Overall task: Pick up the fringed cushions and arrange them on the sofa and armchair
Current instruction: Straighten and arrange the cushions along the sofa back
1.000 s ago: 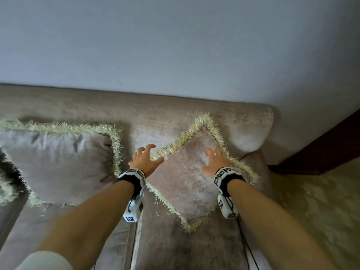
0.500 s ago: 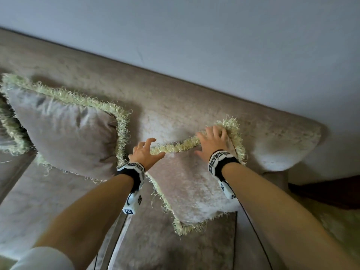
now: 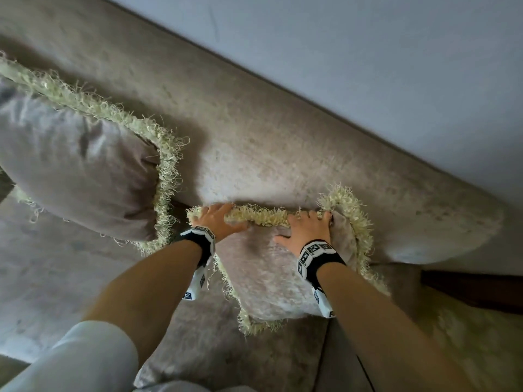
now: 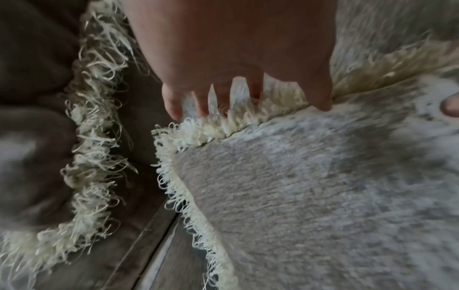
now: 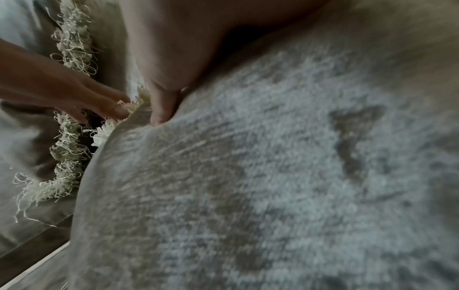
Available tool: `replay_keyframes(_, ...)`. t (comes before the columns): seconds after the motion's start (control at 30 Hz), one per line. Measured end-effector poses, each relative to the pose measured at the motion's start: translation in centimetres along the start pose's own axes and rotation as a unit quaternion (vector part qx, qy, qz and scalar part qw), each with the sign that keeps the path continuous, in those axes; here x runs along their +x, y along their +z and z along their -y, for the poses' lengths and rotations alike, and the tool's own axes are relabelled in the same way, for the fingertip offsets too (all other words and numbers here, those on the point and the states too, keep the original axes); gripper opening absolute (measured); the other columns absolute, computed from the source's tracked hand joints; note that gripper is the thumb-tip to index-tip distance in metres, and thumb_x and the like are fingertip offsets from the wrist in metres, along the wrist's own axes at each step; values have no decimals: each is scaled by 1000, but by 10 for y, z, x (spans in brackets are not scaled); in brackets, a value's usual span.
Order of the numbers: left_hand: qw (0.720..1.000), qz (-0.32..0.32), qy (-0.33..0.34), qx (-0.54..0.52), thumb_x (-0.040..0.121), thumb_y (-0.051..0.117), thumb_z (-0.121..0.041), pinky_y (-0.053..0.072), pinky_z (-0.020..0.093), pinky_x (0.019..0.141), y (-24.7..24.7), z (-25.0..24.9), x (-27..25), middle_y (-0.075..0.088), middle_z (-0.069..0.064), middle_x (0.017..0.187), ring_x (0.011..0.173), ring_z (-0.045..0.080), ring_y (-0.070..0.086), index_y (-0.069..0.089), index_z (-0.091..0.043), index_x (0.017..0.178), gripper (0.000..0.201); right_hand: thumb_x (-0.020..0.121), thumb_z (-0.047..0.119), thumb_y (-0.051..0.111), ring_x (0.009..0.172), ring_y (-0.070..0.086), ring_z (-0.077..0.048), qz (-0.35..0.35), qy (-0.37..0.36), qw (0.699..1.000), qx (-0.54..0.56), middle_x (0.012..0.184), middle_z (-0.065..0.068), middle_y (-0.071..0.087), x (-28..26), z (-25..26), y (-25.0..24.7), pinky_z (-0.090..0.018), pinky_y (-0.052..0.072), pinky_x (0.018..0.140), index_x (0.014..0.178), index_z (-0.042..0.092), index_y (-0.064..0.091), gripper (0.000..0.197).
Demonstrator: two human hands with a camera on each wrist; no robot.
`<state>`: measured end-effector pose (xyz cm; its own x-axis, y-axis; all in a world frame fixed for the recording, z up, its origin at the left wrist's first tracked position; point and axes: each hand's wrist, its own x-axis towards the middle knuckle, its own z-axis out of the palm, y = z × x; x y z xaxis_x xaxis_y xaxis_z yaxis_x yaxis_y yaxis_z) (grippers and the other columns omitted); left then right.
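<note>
Head view: both hands are on the top fringed edge of the right cushion (image 3: pixel 271 267), which stands low centre of the frame, leaning against the sofa (image 3: pixel 254 142) backrest beside the rolled armrest at right. Left hand (image 3: pixel 218 222) is at the cushion's upper left corner, fingers curled over the fringe, thumb on the front face. Right hand (image 3: pixel 307 229) is further right along the same edge, fingers hooked over the top, thumb spread on the front. Judged purpose: the two-point hold along the top edge lets the person seat and square the cushion against the backrest. A second cushion (image 3: pixel 79 171) stands at left of the frame, also leaning on the backrest, untouched.

Left wrist view: left hand (image 4: pixel 236 58) enters from the top centre; its fingers (image 4: pixel 174 106) reach down into the cream fringe at the right cushion (image 4: pixel 310 186) corner, holding that edge. The second cushion (image 4: pixel 32 137) and its fringe fill the left of the frame, close beside but apart.

Right wrist view: right hand (image 5: pixel 193 49) at top, thumb pressed into the cushion face (image 5: pixel 273 176); the remaining fingers are hidden behind the edge. Left hand (image 5: pixel 74 94) shows at middle left, on the fringe. No armchair appears in any view
</note>
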<state>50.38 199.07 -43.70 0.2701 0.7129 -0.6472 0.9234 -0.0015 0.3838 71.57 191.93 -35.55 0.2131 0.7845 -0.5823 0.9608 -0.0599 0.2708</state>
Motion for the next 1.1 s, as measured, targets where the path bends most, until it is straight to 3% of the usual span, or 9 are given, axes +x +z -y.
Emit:
replay_keyframes(0.07,999,32,-17,9,73,54,-81,14,59,115,5,4,1,15,2,162,148,31,12,22,-39,151,95,85,79,35,136,38,-30,-7,-2,1000,-13,147,-10,45,0,-1,1,-59,15,111,142,26,41,78)
replay_keyframes(0.17,999,39,-16,9,72,57,-80,15,59,116,15,9,4,18,2,161,147,30,13,24,-39,150,94,86,79,34,134,41,-29,-17,-6,1000,-25,143,-10,48,-2,-1,3,-58,18,111,142,24,41,78)
replay_keyframes(0.37,996,3,3,88,73,51,-83,16,53,116,27,9,-5,32,0,155,147,25,13,47,-27,141,88,92,73,28,127,48,-29,-1,-27,999,-27,133,-9,57,-11,-2,15,-52,20,111,145,23,36,74)
replay_keyframes(0.5,996,-11,7,83,81,48,-76,26,46,110,34,6,-19,50,7,140,137,25,32,58,-20,123,71,92,73,27,125,51,-28,8,-27,999,-25,129,-8,61,-24,-1,21,-52,19,112,145,22,36,74)
replay_keyframes(0.57,996,-21,12,86,85,44,-73,31,44,108,40,3,-29,53,8,135,129,26,43,53,-16,124,70,92,73,28,122,54,-28,9,-25,999,-17,123,-7,64,-32,-2,22,-52,20,112,142,21,39,73)
replay_keyframes(0.73,990,-92,37,99,90,40,-69,36,40,106,58,-3,-53,56,11,127,121,28,50,46,-10,125,68,90,74,33,124,55,-26,-15,-18,1000,10,124,-5,66,-55,-3,33,-53,16,116,147,19,36,79)
replay_keyframes(0.9,986,-111,13,125,88,37,-72,43,40,95,75,-7,-77,60,15,116,113,32,54,43,-10,119,70,88,77,31,124,55,-27,-11,-24,1000,16,122,-7,67,-74,-16,46,-53,24,114,147,15,34,86)
replay_keyframes(1.1,977,-103,3,188,93,28,-69,41,40,97,94,-30,-98,67,11,113,109,28,61,43,-7,128,74,89,76,33,120,57,-27,-8,-6,1000,22,122,-11,66,-93,-29,53,-49,30,111,134,12,49,79)
